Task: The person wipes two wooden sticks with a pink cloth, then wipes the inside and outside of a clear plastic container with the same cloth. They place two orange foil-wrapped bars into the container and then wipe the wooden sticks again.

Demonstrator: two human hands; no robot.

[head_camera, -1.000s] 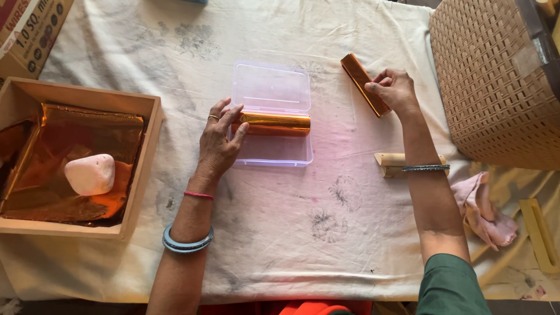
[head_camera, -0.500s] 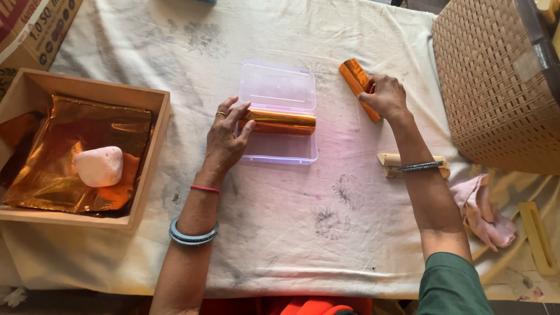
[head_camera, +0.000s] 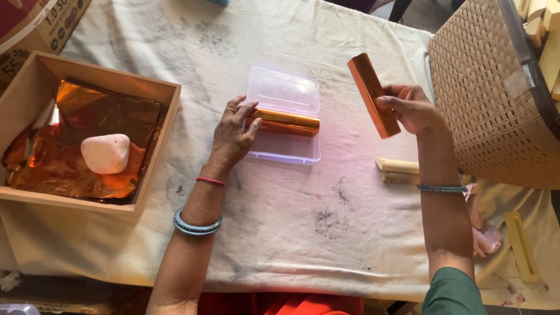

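My left hand [head_camera: 232, 135] rests flat on the cloth with its fingertips on the left end of a gold foil-wrapped bar [head_camera: 287, 121] lying across an open clear plastic box [head_camera: 284, 91]. My right hand [head_camera: 413, 108] holds a second foil-wrapped bar [head_camera: 370, 90], orange-gold, lifted and tilted to the right of the box. The box's lid lies flat on the far side and its base on the near side.
A wooden tray [head_camera: 149, 163] at left holds crumpled orange foil sheets [head_camera: 93, 140] weighted by a pale stone [head_camera: 105, 153]. A woven basket [head_camera: 493, 99] stands at right. A cream unwrapped bar [head_camera: 398, 167], pink cloth [head_camera: 484, 233] and a yellow strip [head_camera: 520, 245] lie near my right arm.
My right hand has lifted its foil-wrapped bar and turned it more upright. My left hand stays on the bar in the box. The view has shifted slightly.
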